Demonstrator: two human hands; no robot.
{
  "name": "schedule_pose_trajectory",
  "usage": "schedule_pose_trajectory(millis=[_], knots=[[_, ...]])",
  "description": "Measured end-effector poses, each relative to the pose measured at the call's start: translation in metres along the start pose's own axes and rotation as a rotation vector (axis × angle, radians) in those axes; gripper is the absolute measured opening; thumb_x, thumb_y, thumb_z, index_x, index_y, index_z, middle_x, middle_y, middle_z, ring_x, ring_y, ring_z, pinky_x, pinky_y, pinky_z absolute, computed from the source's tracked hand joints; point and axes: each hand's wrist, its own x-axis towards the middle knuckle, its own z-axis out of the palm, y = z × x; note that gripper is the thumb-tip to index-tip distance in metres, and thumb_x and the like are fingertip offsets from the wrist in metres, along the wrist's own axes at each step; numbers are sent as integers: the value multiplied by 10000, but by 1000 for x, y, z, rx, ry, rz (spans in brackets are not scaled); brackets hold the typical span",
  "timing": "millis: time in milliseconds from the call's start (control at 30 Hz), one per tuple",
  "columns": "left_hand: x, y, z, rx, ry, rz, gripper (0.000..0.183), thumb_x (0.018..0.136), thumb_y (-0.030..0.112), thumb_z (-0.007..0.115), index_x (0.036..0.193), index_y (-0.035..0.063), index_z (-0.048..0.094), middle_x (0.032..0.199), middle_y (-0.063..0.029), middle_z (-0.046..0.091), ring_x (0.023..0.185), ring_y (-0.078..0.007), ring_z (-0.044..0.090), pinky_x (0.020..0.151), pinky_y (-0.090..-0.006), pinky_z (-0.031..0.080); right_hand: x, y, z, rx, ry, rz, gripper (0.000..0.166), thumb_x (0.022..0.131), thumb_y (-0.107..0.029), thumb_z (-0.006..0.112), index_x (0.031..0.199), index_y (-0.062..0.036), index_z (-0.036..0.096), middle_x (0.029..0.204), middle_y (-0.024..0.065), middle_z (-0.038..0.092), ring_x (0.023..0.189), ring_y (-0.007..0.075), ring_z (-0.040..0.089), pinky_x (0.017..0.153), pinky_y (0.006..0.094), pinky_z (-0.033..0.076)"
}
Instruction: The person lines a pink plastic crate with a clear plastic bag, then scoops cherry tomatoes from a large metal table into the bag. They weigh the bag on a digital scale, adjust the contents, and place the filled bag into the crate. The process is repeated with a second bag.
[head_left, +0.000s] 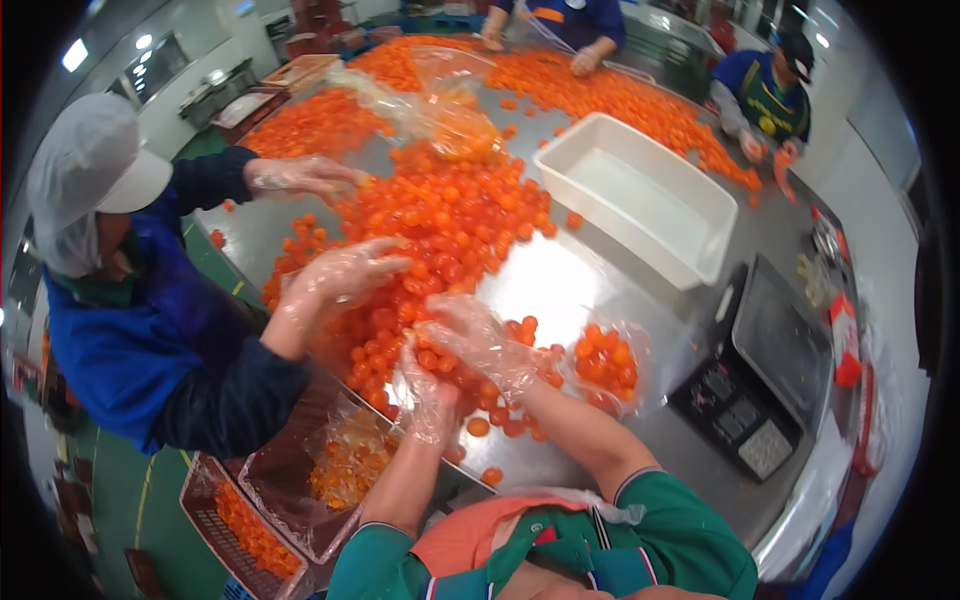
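Glossy orange balls that look like salted egg yolks (442, 202) lie heaped on a metal table (517, 457). My left hand (424, 394), in a clear plastic glove, is at the near edge of the heap with its fingers pointing up. Beside it, my right hand (480, 337), gloved the same way, reaches over the yolks with bent fingers. Several yolks sit between my two hands; whether either hand grips any is hidden. Right of my right hand, a clear plastic bag or container (606, 364) holds more yolks.
A white plastic tub (637, 199) and a black digital scale (757, 382) stand at the right. A co-worker's gloved hands (337, 277) touch the heap from the left. A crumpled plastic bag (457, 112) lies behind. Crates (300, 517) stand below the table edge. Two people work at the far side.
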Motion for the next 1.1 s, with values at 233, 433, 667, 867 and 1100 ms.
schedule_pose_trajectory(millis=[233, 433, 667, 867, 1100], knots=[[-45, -9, 6, 151, -62, 177, 502, 957, 409, 467, 1307, 51, 503, 1282, -147, 541, 1121, -294, 578, 940, -422, 517, -46, -62, -22, -51, 44, -9, 432, 833, -311, 704, 1132, -5, 644, 1208, 163, 607, 1180, 315, 545, 1016, 390, 427], [-79, -31, 41, 178, -84, -56, 488, 936, 413, 458, 1279, 71, 517, 1247, -130, 564, 1142, -282, 570, 960, -422, 508, -61, -97, -67, -100, 250, -128, 346, 809, -208, 737, 1074, 0, 657, 1185, 160, 612, 1151, 308, 562, 984, 385, 457], [-105, -87, 90, 399, -394, -334, 399, 979, 385, 387, 1191, 90, 550, 1166, -125, 599, 1094, -271, 593, 930, -416, 514, -90, -101, -138, -204, 405, 334, 368, 805, -309, 726, 1009, -5, 688, 1084, 156, 646, 1057, 265, 605, 916, 351, 482], [-42, -155, 63, 203, -321, -692, 414, 995, 434, 401, 1203, 107, 548, 1169, -127, 596, 1095, -304, 590, 903, -522, 502, -106, -43, -169, 175, 392, 593, 305, 842, -282, 690, 986, -13, 685, 1062, 108, 645, 963, 209, 621, 826, 335, 510], [-63, -134, 95, 368, -311, -804, 384, 985, 368, 443, 1215, 79, 552, 1234, -161, 564, 1165, -370, 544, 933, -632, 445, -109, -57, -182, 556, 438, 663, 294, 941, -267, 617, 1102, -21, 627, 1069, 66, 633, 970, 137, 590, 859, 298, 501]])
